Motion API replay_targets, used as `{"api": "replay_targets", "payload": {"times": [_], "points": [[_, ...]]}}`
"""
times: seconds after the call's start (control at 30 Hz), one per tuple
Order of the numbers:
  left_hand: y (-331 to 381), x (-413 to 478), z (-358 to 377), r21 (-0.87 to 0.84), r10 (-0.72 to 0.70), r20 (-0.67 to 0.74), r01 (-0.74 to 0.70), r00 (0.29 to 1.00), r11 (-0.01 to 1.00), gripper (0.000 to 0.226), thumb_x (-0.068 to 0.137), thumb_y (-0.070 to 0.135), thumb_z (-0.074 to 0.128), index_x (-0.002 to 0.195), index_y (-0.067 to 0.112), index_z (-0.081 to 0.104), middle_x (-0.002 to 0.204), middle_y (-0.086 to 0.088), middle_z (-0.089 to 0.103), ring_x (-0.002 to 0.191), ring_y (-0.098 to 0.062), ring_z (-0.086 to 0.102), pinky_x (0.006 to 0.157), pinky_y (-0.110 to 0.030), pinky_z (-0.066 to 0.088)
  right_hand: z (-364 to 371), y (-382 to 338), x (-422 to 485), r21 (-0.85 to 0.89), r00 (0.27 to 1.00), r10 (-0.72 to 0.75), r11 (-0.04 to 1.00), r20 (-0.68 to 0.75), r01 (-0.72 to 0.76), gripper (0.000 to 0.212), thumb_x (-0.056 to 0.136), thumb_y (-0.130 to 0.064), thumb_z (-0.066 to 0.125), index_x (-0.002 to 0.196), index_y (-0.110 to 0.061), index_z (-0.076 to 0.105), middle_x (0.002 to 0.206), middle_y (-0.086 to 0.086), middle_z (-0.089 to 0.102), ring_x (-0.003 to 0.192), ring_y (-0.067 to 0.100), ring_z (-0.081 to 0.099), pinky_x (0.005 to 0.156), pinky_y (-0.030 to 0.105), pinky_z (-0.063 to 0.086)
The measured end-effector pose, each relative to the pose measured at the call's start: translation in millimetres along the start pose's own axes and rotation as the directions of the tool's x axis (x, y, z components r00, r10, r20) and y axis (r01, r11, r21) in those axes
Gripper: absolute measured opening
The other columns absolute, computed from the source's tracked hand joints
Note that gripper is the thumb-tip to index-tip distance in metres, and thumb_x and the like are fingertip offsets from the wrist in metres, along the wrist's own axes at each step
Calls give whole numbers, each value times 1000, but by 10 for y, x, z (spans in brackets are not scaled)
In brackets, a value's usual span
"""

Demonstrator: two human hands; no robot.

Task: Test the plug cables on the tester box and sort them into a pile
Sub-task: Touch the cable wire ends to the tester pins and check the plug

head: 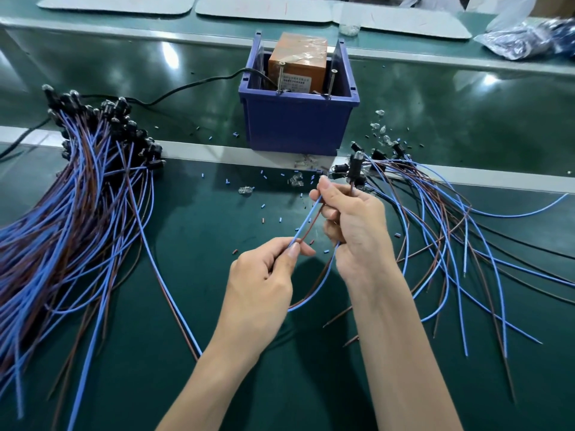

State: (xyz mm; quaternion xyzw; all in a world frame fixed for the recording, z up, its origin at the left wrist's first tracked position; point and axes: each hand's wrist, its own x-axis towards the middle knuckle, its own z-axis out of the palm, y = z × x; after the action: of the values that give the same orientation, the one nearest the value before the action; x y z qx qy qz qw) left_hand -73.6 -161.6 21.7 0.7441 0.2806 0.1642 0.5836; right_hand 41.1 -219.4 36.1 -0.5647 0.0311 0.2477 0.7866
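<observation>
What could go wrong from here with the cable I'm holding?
1. The held cable, pinched by the left hand and gripped by the right hand, seems to trail a loop beside the loose cables; lifting it may snag them.
2. Its plug stands among other plugs and could drag them.
3. Untested, it might get mixed into the left pile.

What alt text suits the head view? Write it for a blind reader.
Two hands hold one blue-and-brown cable over a green bench: the right hand grips it below its black plug, the left hand pinches its wires. Behind stands a blue bin holding an orange tester box, with a dense cable pile at left and looser cables at right.
</observation>
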Motion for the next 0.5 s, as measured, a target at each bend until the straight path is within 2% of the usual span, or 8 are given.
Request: {"api": "replay_targets", "payload": {"times": [0.1, 0.2, 0.33, 0.43, 0.5], "points": [[2, -26, 4, -3, 6, -6, -6, 1000, 1000, 32, 97, 19, 51, 72, 27, 69, 43, 10, 19, 43, -11, 21, 42, -14, 22, 15, 10, 21, 52, 998, 2, 999, -65, 1, 20, 93, -9, 59, 74, -12, 55, 54, -8, 62, 35, 0, 34, 33, 10, 22], [-32, -78, -33, -68, -24, -36, 22, 999, 997, 30, 97, 21, 51, 75, 30, 70, 45, 11, 18, 42, -9, 17, 41, -14, 17, -37, -27, 66, 142, 988, -5, 990, -154, 27, 15, 95, -13, 59, 80, -14, 56, 62, -6, 61, 36, 0, 35, 32, 12, 22], [-59, -45, -62, -202, -74, -63, 60, 995, 977, 31, 98, 22, 50, 80, 32, 73, 55, 1, 18, 50, -14, 17, 48, -27, 17, -33, 35, 17, 114, 990, -3, 993, -138, 18, 22, 99, -26, 53, 87, -15, 68, 72, -5, 66, 38, 1, 36, 34, 12, 22], [-19, 16, -57, -317, -104, -42, 85, 994, 945, 33, 99, 20, 48, 81, 30, 74, 52, 9, 20, 47, -10, 16, 42, -19, 17, -20, 79, -9, 46, 991, 42, 998, -130, -37, 40, 97, -50, 44, 96, -23, 73, 77, -5, 52, 39, 2, 32, 34, 14, 23], [11, 46, -55, -364, -105, -27, 88, 994, 927, 35, 100, 19, 47, 80, 29, 74, 51, 12, 22, 46, -8, 16, 40, -15, 19, -17, 63, -15, -28, 989, 56, 998, -134, -60, 45, 95, -58, 39, 100, -30, 74, 81, -4, 39, 40, 3, 27, 34, 15, 24]]}}
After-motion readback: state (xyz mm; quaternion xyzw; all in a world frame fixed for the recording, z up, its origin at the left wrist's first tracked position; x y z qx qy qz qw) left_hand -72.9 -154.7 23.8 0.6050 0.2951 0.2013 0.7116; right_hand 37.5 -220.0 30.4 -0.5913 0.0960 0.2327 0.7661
